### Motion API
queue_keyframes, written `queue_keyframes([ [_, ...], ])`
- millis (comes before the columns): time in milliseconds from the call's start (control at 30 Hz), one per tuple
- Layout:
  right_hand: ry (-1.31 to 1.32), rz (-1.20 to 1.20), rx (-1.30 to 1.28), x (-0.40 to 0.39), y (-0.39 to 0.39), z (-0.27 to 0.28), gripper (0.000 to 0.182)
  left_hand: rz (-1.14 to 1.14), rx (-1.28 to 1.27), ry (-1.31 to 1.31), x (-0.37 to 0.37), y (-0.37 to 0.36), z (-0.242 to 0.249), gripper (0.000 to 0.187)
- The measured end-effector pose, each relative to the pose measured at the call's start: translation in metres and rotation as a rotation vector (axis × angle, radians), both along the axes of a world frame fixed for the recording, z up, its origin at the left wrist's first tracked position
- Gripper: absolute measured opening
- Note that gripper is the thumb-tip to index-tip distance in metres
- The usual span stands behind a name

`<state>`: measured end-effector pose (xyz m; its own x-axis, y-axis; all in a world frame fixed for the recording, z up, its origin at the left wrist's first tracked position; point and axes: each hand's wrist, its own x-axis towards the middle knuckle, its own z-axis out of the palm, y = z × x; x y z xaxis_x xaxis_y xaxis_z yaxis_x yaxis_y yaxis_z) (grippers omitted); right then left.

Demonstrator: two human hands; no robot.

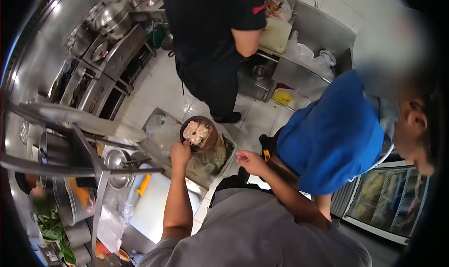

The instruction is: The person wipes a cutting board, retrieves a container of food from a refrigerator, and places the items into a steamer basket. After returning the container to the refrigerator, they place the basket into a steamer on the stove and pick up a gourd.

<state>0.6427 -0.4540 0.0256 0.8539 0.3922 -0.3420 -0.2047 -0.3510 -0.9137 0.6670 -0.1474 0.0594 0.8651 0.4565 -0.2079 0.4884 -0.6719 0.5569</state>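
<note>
My left hand [180,154] is closed at the near rim of a round brown steamer basket [211,144]. Several pale, pinkish-orange dumplings [195,132] sit together inside it. The basket is held above a grey tub [159,111] containing clear plastic bags [159,129] and some greens. To the right, apart from the basket, my right hand [251,162] has its fingers curled inward. Whatever may be between those fingers is too small to make out.
A person in black [206,47] stands ahead; another in blue [332,131] is close on my right. A white cutting board [161,206] with an orange-handled knife [144,184] lies at left, below a metal shelf frame [100,173]. Stoves [100,75] line the far left.
</note>
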Motion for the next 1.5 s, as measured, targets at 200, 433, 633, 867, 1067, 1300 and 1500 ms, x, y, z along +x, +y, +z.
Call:
queue_keyframes([
  [200, 0.008, -0.135, 0.092, -0.004, -0.038, 0.022, 0.037, 0.158, -0.096, 0.14, 0.02, 0.021, -0.016, 0.047],
  [433, 0.048, -0.426, 0.353, -0.013, -0.058, 0.036, 0.028, 0.324, -0.202, 0.001, 0.03, 0.026, -0.045, 0.047],
  [633, 0.067, -0.497, 0.356, -0.024, -0.076, 0.052, 0.026, 0.44, -0.207, -0.036, 0.06, 0.045, -0.044, 0.044],
  [867, 0.034, -0.492, 0.274, -0.006, -0.089, 0.074, 0.028, 0.515, -0.292, -0.216, 0.105, 0.079, -0.001, 0.041],
  [1067, -0.05, -0.325, 0.259, 0.048, -0.069, 0.086, 0.036, 0.529, -0.3, -0.287, 0.114, 0.089, 0.02, 0.045],
  [1300, -0.435, 0.273, 0.046, 0.139, 0.022, 0.142, 0.045, 0.561, -0.477, -0.247, 0.071, 0.072, -0.01, 0.041],
  [1500, -0.703, 0.628, -0.169, 0.169, 0.058, 0.153, 0.049, 0.567, -0.263, -0.187, 0.064, 0.078, -0.062, 0.041],
])
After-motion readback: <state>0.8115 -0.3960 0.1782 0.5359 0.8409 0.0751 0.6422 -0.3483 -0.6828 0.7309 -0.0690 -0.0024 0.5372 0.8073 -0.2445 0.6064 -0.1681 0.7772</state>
